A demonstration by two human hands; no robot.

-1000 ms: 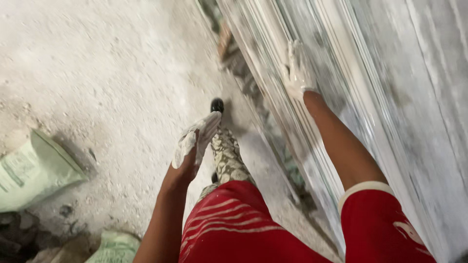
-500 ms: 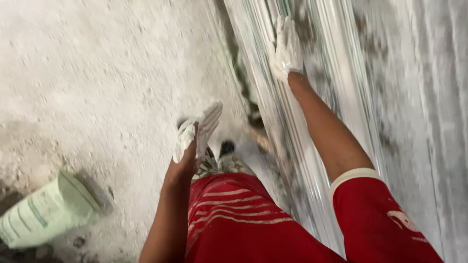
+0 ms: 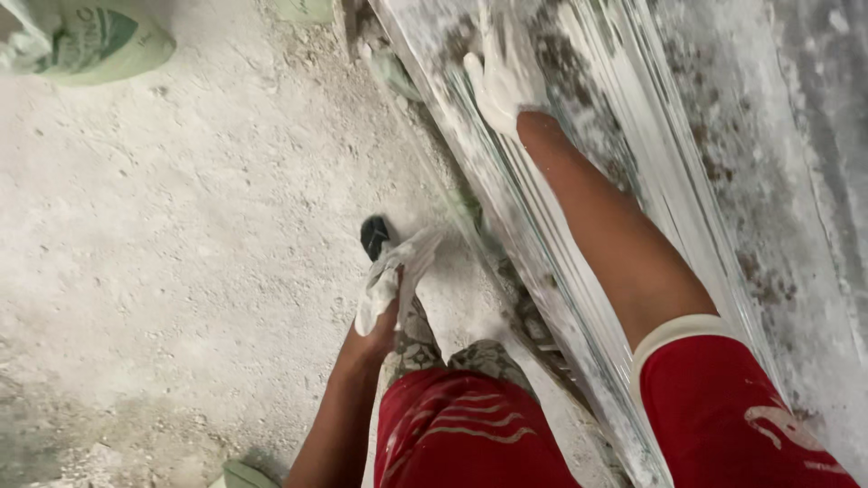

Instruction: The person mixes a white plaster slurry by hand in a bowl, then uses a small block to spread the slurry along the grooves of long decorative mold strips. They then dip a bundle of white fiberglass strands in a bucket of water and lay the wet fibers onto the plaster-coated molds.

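Head view: our right hand (image 3: 503, 77) flat on plastic-wrapped sheets (image 3: 579, 226), left hand (image 3: 391, 282) hanging free.
Count: one sheet stack, leaning at our right, plaster-smeared in patches, much of it apparently uncoated; two whitened hands, right fingers spread on the wrap, left fingers loose and holding nothing; three green sacks (image 3: 90, 41) on the dusty floor (image 3: 181, 253); one dark shoe (image 3: 374, 235).

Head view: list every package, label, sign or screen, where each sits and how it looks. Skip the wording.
Sack: top left on the dusty floor, bulging, pale green with darker green print.
Second pale green package: top edge, only a corner showing.
Third pale green piece: bottom edge by the left forearm, mostly cut off, kind unclear.
No signs or screens.
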